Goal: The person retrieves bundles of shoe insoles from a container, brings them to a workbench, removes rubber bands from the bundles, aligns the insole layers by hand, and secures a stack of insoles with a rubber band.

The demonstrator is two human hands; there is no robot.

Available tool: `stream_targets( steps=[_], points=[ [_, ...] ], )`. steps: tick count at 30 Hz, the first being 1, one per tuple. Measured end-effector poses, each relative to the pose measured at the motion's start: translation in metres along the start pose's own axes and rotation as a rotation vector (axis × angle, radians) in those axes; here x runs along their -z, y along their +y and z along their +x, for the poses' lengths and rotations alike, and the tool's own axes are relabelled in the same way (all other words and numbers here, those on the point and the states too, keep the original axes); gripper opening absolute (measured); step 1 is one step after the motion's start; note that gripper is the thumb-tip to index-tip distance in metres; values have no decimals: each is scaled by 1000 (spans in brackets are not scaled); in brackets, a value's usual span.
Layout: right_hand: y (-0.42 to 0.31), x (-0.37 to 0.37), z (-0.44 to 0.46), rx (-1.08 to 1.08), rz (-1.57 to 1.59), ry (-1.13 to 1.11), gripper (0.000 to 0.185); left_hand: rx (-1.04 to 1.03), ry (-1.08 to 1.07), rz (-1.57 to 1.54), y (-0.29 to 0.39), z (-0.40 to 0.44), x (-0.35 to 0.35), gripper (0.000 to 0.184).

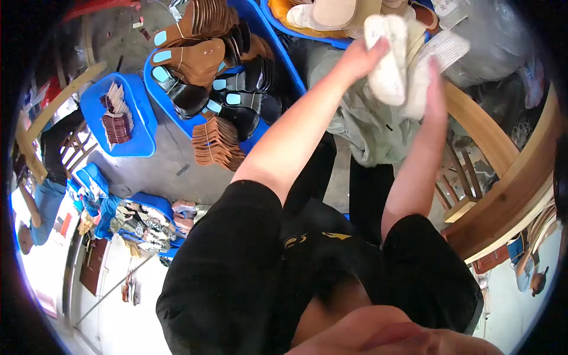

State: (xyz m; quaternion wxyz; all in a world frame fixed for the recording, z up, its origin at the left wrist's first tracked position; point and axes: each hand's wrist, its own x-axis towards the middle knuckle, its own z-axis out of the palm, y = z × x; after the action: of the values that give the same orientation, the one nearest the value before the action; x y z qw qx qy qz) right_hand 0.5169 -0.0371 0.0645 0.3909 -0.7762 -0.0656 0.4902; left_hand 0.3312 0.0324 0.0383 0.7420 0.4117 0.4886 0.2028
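My left hand (362,58) is closed around the edge of a white fleecy insole (387,77), its thumb lying on the front face. Close beside that one, a second white fleecy insole (418,89) is in my right hand (436,97), whose fingers run along its outer edge. Behind the right hand a pale ribbed piece (448,48) shows; whether it belongs to the second insole I cannot tell. Beneath both hands, pale grey-green cloth (370,133) lies over my lap.
A large blue tub (290,56) holds bundled brown and black shoe pieces. Another blue tub (275,18) at the top contains pale insoles. At left stands a smaller blue bin (148,133) with maroon pieces. A curved wooden frame (491,130) is on my right. Other people are at the edges.
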Motion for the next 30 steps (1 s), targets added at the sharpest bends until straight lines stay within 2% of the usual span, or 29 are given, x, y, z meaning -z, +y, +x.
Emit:
stream_targets(
  steps=[1,2,3,4,5,7,9,11,12,13,14,15,16,17,18,19,20,21,22,23,25,27,29,30],
  points=[
    [-27,-2,5,24,113,5,82,32,25,159,9,18,0,66],
    [-45,-5,15,-15,22,1,83,-4,78,141,21,36,-3,71],
    [-54,-11,34,-51,-70,-2,83,-99,221,369,11,72,-3,67],
    [-50,-8,71,49,-524,13,85,-70,341,503,22,75,4,61],
    [-43,-7,121,155,-981,27,88,109,333,670,26,94,17,34],
    [43,-28,210,448,-894,81,84,-193,486,426,26,73,15,27],
    [64,-47,207,651,-835,174,78,-188,299,122,37,11,10,58],
    [69,-44,194,572,-741,196,74,-234,303,210,-17,-32,13,61],
    [63,-34,192,404,-673,169,75,-187,435,453,-57,-70,17,54],
    [61,-35,174,317,-569,220,75,-18,377,526,-75,-116,32,67],
    [58,-36,156,236,-459,277,76,49,367,640,-113,-165,49,67],
    [27,-50,82,93,-497,299,77,117,384,687,-141,-222,62,65],
    [-12,-69,-3,-53,-536,312,78,439,318,848,-165,-279,77,58],
    [24,-73,0,9,-565,345,85,418,-262,1336,-199,-344,108,53],
    [30,-78,-38,6,-666,228,85,648,-285,1245,-215,-407,121,49],
    [34,-84,-76,13,-760,110,84,792,-568,1271,-175,-456,125,47],
    [20,-79,-120,-39,-869,-192,75,875,-588,1233,-150,-500,128,45],
    [-13,-76,-195,120,-923,-222,58,921,-487,1190,-127,-533,131,43],
    [-47,-69,-253,196,-1082,-399,44,959,-382,1145,-104,-563,134,41],
    [-45,-61,-275,214,-1081,-804,61,971,-268,1099,-80,-584,134,39],
    [-80,-4,-361,828,-1081,-1138,57,911,-46,993,-51,-603,134,36],
    [-93,61,-421,1069,-937,-1072,48,774,148,872,-19,-601,122,32],
    [-118,134,-449,914,-868,-1063,46,594,302,720,9,-578,97,30],
    [-152,176,-463,681,-910,-1080,48,507,332,669,21,-567,82,29]
  ],
)
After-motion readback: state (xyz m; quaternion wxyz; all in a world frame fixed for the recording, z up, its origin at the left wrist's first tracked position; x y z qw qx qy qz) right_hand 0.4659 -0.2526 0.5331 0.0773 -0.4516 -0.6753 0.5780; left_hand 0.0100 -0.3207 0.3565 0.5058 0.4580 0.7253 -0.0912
